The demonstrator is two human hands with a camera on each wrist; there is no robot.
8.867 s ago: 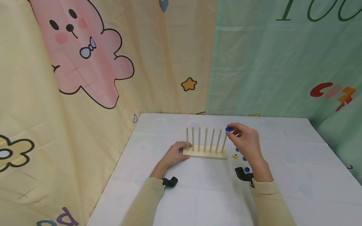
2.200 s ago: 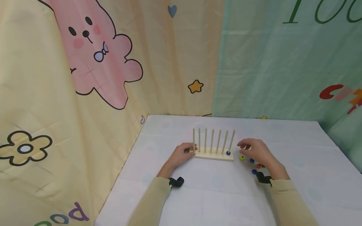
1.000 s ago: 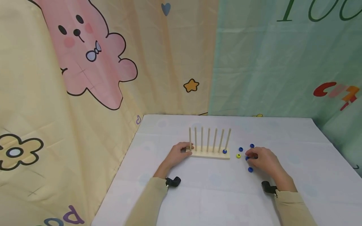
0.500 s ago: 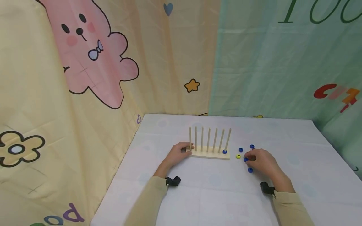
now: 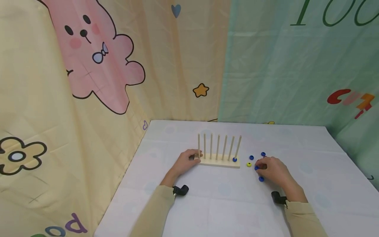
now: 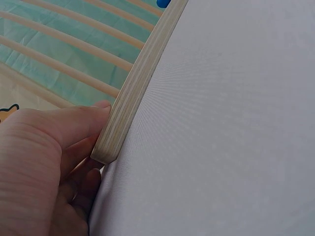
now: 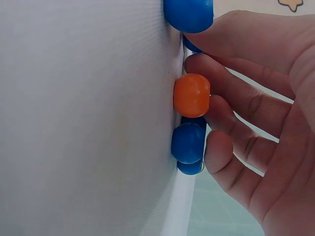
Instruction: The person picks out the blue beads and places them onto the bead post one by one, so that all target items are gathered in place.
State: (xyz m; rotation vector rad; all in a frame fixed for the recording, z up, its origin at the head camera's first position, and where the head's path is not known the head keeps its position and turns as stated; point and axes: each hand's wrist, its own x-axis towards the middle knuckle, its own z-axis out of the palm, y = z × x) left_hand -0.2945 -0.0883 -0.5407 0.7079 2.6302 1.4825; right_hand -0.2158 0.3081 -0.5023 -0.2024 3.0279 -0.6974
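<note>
My left hand [image 5: 185,162] grips the left end of a wooden peg stand [image 5: 217,162], thumb at the front edge and fingers behind. Thin upright pegs rise from its base. A blue bead [image 5: 235,160] sits at the foot of the rightmost peg. Right of the stand, my right hand [image 5: 273,169] pinches another blue bead [image 7: 192,44] between thumb and forefinger, low at the tabletop. An orange bead [image 7: 192,96] lies beside its other fingers, hidden under the hand in the head view. In the left wrist view, my thumb [image 6: 81,123] presses the base's layered edge [image 6: 140,83].
Around the right hand lie a yellow bead [image 5: 249,164], a blue bead [image 5: 251,157] behind it, one blue bead [image 5: 263,154] farther back and one [image 5: 261,179] nearer. A white cloth covers the table [image 5: 207,204]. Printed curtains [image 5: 177,59] hang behind and at the left.
Earlier the right hand held a blue bead at the rightmost peg's top; that bead now sits at its foot. The hand has moved right, down to the loose beads. The left hand keeps its grip.
</note>
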